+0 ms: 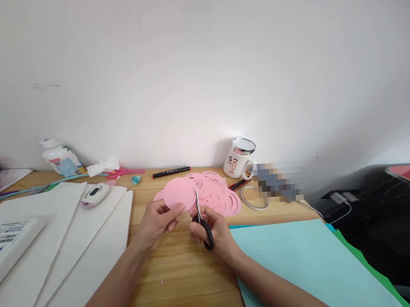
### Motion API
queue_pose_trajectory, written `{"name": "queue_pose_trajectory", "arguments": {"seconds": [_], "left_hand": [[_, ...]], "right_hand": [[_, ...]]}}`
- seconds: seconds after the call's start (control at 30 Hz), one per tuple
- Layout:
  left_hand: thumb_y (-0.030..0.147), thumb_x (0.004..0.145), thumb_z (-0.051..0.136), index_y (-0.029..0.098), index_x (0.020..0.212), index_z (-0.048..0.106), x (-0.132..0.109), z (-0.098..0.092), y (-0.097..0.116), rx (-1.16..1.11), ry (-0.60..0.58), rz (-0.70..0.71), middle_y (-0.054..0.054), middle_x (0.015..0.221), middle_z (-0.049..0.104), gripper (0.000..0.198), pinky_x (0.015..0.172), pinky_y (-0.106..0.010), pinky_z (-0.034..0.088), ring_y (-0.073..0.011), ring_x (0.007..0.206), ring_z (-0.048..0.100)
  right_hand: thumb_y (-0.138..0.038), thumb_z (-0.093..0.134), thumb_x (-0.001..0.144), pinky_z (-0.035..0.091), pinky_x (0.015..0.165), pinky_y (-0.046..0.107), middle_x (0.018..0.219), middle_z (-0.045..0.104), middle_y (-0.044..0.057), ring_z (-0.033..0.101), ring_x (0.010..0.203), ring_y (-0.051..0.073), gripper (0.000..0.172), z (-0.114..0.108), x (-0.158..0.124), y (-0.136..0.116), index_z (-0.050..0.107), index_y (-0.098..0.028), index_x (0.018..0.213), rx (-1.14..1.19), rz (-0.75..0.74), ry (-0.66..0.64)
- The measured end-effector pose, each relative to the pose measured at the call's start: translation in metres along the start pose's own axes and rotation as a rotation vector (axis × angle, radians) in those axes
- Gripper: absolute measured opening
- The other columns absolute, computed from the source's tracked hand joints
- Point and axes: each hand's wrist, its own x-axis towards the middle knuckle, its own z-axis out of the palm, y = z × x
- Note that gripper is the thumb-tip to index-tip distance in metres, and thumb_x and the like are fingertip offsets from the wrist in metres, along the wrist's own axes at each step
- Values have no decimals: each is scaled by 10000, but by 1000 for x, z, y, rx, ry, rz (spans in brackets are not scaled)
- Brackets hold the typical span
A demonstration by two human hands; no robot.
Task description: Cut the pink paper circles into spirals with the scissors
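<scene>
My left hand (pixel 162 218) pinches a round pink paper circle (pixel 178 193) by its lower edge, thumb on top. In my right hand (pixel 213 228) is a pair of scissors (pixel 204 227) with black handles, its blades pointing up along the circle's right edge. Whether the blades are fully closed is hard to tell. Behind the circle lies a heap of pink paper pieces (pixel 217 195), with curved cut-out strips among them. A tiny pink scrap (pixel 161 282) rests on the wooden table (pixel 181 297) nearer to me.
White paper sheets (pixel 106 246) carry a white box (pixel 10 249) and a small white-and-pink device (pixel 95 194) at left. Light blue paper (pixel 298 259) lies at right. Along the wall stand a white bottle (pixel 61 157), pink scissors (pixel 124 172), a black marker (pixel 171 172) and a mug (pixel 239 160).
</scene>
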Motion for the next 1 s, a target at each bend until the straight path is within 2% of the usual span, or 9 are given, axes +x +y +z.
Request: {"name": "queue_pose_trajectory", "arguments": {"seconds": [0.47,0.6,0.8,1.0], "left_hand": [[390,642,693,151,550,509,0,3,1,-73,54,-23,45,448,507,315,343,-188,190,-36,316,343],[354,601,714,153,490,486,-1,4,2,-24,78,-15,59,392,444,323,365,-200,194,-37,335,310],[344,563,742,144,463,498,-1,1,2,15,15,-44,77,352,382,331,399,-204,165,-31,355,257],[316,594,738,148,456,474,0,1,-2,-17,2,-19,86,339,362,342,415,-211,175,-32,361,258]], "right_hand": [[-454,736,622,272,334,172,455,476,-85,385,339,61,383,-1,-1,9,489,-193,752,52,51,9],[-446,728,630,297,363,187,472,475,-83,409,358,72,370,-1,-1,10,495,-195,771,60,60,-21],[-391,739,629,296,434,201,561,470,-64,402,471,85,358,-3,0,6,512,-196,826,31,5,-19],[-397,727,643,327,435,206,547,459,-72,400,444,79,355,-5,0,7,511,-189,831,29,11,-19]]}}
